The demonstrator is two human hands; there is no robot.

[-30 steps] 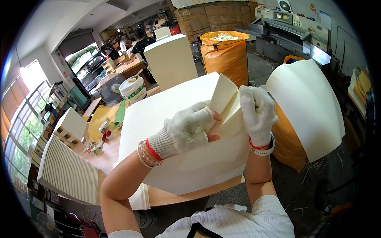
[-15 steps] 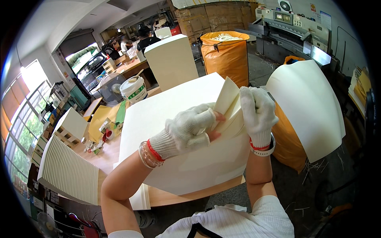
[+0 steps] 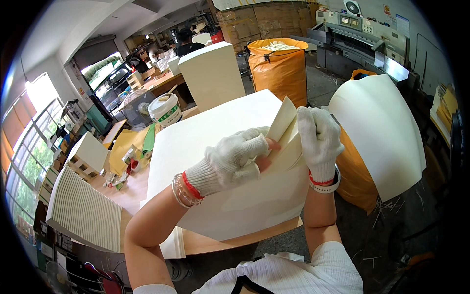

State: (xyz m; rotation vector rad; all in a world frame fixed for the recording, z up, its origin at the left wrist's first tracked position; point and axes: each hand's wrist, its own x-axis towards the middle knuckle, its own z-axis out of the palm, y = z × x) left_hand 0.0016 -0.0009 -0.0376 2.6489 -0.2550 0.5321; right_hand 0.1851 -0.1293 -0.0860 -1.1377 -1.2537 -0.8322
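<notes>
A stack of large cream paper sheets (image 3: 210, 117) lies before me, the corner of its upper sheets lifted and curled. My left hand (image 3: 232, 157), in a white knit glove with bare fingertips showing, has its thumb and fingers at the raised flap (image 3: 284, 117). My right hand (image 3: 319, 139), gloved too, is closed in a fist around the right edge of the lifted sheets. A thin dark edge shows beside its knuckles; what it belongs to I cannot make out. The grip inside the right fist is hidden.
A large curved sheet (image 3: 379, 132) stands at right over an orange bag. Behind are a tall orange bag (image 3: 277, 73) of paper scraps, an upright cream stack (image 3: 211, 76), and a white bucket (image 3: 165, 109). A ridged cream stack (image 3: 85, 210) sits at left. A person (image 3: 187, 44) works farther back.
My left fingertips and the raised flap have shifted slightly to the right. My right hand has barely moved. The person in the background has changed posture.
</notes>
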